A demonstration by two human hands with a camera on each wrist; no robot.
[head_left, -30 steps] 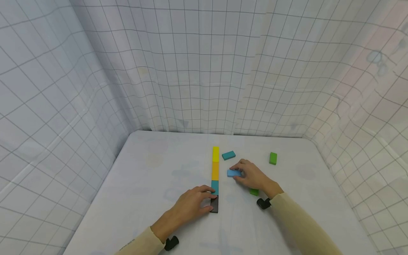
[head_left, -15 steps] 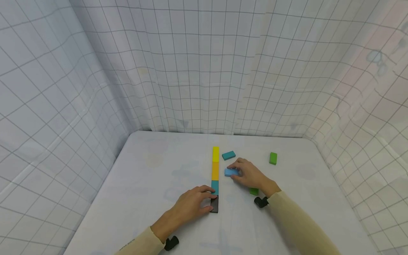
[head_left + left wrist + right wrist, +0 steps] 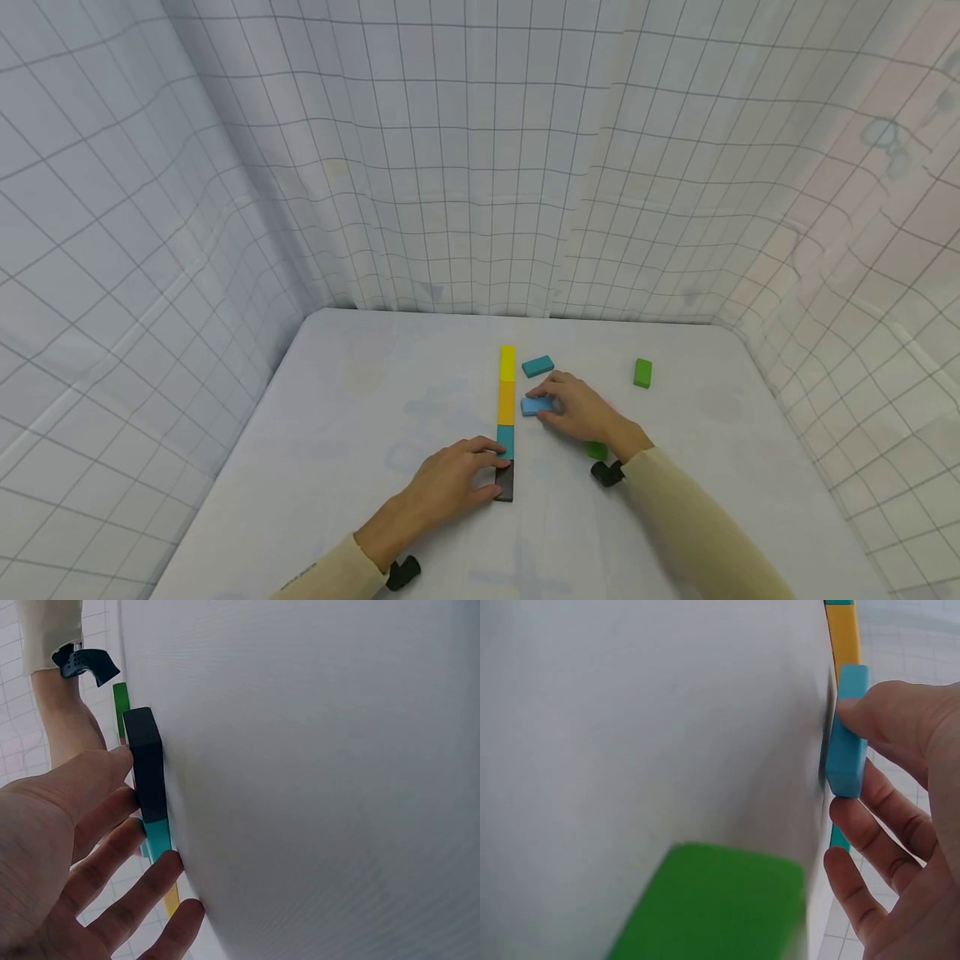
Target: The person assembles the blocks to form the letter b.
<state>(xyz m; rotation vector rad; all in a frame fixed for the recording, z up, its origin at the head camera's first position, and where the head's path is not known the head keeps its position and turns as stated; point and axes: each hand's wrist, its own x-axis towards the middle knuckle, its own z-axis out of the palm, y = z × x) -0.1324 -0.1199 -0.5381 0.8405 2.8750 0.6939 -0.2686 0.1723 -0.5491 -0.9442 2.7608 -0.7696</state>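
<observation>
A straight row of blocks runs away from me: a black block (image 3: 505,483) nearest, then a teal block (image 3: 506,437), an orange block (image 3: 507,403) and a yellow block (image 3: 507,363) at the far end. From the left, my left hand (image 3: 452,479) touches the row, its thumb against the black block and its other fingers spread near the black and teal ones. My right hand (image 3: 579,408) pinches a light blue block (image 3: 534,407) between thumb and fingers, just right of the orange block. In the right wrist view the light blue block (image 3: 847,742) lies lengthwise along the thumb.
A loose teal block (image 3: 537,367) lies slantwise beyond my right hand. One green block (image 3: 642,373) stands farther right. Another green block (image 3: 597,450) shows partly under my right wrist. White gridded curtains (image 3: 480,167) enclose the white table (image 3: 360,367) at the back and sides.
My right hand has slid left with the light blue block, closer to the row. The left hand and the row have stayed in place.
</observation>
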